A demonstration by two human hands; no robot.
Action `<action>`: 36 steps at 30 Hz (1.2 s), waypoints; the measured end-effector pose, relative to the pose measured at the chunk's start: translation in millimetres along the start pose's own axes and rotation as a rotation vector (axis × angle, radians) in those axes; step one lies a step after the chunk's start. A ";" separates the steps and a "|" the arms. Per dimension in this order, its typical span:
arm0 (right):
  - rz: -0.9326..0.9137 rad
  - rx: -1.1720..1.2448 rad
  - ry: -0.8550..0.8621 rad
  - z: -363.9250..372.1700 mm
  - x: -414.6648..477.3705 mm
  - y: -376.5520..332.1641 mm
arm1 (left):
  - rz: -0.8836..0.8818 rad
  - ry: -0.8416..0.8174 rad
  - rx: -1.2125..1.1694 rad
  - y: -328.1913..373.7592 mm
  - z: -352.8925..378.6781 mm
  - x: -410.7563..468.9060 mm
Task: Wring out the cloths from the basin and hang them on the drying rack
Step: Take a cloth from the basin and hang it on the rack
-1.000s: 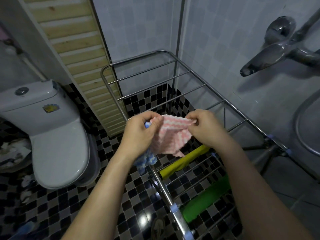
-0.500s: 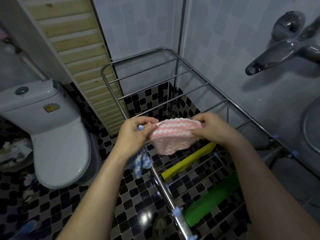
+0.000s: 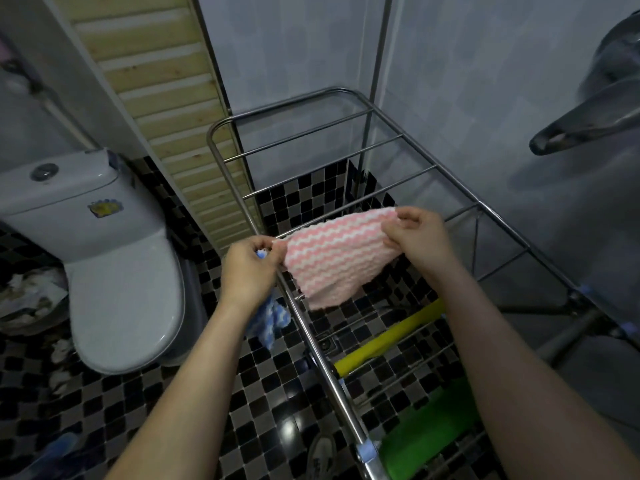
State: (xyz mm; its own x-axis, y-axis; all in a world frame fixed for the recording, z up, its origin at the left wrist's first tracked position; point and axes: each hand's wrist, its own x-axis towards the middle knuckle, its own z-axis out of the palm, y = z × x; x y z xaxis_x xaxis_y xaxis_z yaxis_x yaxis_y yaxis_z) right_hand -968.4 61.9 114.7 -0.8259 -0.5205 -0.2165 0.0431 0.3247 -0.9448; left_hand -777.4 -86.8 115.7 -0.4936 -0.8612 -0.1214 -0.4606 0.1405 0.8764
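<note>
- Pinching the pink-and-white cloth [image 3: 332, 254] at its two upper corners, the left hand [image 3: 249, 268] and the right hand [image 3: 419, 240] hold it stretched flat above the drying rack [image 3: 317, 341]; its lower edge hangs close over the rack's left side rail
- left thumb and curled fingers nip the left corner; the same hand also grips a blue-and-white cloth [image 3: 272, 318], which dangles below the wrist, left of that rail
- right thumb and forefinger nip the right corner; the other fingers are curled
- a yellow cloth [image 3: 391, 341] and a green cloth [image 3: 426, 434] lie over nearer rails; a toilet [image 3: 114, 271] stands at left
</note>
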 end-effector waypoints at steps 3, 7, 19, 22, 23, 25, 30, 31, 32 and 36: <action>-0.074 -0.192 -0.010 17.4 8.0 3.9 | 0.010 0.042 0.193 -5.1 5.2 5.4; -0.012 -0.356 0.214 17.4 5.3 26.7 | 0.057 -0.169 0.360 -16.5 15.3 -8.3; 0.057 -0.216 0.230 12.7 -4.6 56.6 | 0.184 -0.234 0.495 -31.4 27.6 -20.5; 0.076 -0.255 0.225 14.6 -5.5 57.7 | 0.198 -0.248 0.515 -35.5 26.2 -19.9; 0.082 -0.269 0.215 15.1 -5.7 58.7 | 0.197 -0.248 0.513 -36.7 25.6 -19.9; 0.087 -0.318 0.198 16.4 -6.3 60.1 | 0.182 -0.259 0.496 -37.6 23.5 -20.1; 0.042 -0.446 0.214 17.5 -7.4 58.0 | 0.146 -0.297 0.485 -35.7 20.4 -20.2; 0.040 -0.461 0.216 17.5 -8.0 56.7 | 0.145 -0.302 0.493 -35.8 20.2 -19.9; 0.044 -0.472 0.217 17.6 -8.8 55.3 | 0.140 -0.312 0.488 -36.4 20.2 -19.6; 0.101 -0.448 0.173 13.4 -16.0 42.7 | 0.066 -0.345 0.253 -32.9 8.3 -19.1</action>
State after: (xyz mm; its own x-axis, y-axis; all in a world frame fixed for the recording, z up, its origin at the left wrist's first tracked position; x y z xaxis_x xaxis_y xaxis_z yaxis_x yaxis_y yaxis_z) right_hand -945.8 73.5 74.6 -0.9129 -0.3429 -0.2215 -0.0874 0.6942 -0.7145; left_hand -759.0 -70.9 85.3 -0.7261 -0.6385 -0.2550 -0.5646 0.3421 0.7511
